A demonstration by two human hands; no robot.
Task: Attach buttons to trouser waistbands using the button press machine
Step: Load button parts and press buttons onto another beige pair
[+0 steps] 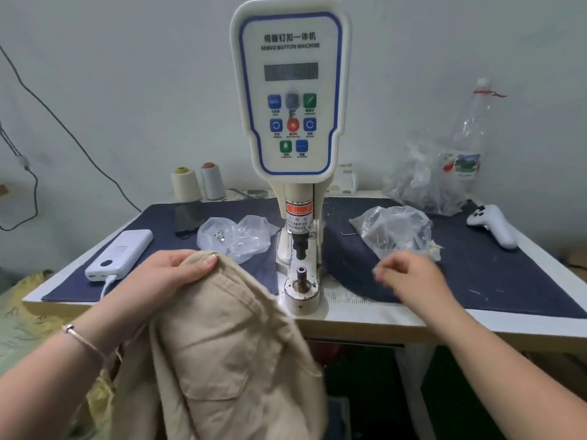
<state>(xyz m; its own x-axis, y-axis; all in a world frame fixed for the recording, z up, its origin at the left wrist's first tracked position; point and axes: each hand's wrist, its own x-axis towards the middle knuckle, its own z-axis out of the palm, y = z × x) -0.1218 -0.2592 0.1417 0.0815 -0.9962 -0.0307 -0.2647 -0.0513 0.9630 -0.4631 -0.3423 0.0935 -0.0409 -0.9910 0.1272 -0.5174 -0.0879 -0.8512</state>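
Trousers (222,338): plain beige. Bench (381,315) mat (476,274): dark navy. Button machine (290,90): cream, blue-trimmed panel. Power bank (120,254): white.

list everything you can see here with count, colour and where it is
button press machine: 1, white with blue trim, centre of the table
trousers: 1, beige, hanging off the table's front edge, left of the machine
mat: 1, dark blue, covering the table top
table: 1, white top
thread cones: 2, cream and grey, back left
power bank: 1, white, left on the mat, cable plugged in
phone: 1, black, behind the power bank
plastic bags: 3, clear, one left of the machine, two right
bottle: 1, clear, back right
controller: 1, white, far right
left hand: grips the trousers' top edge
right hand: blurred, by the right bag, grip unclear
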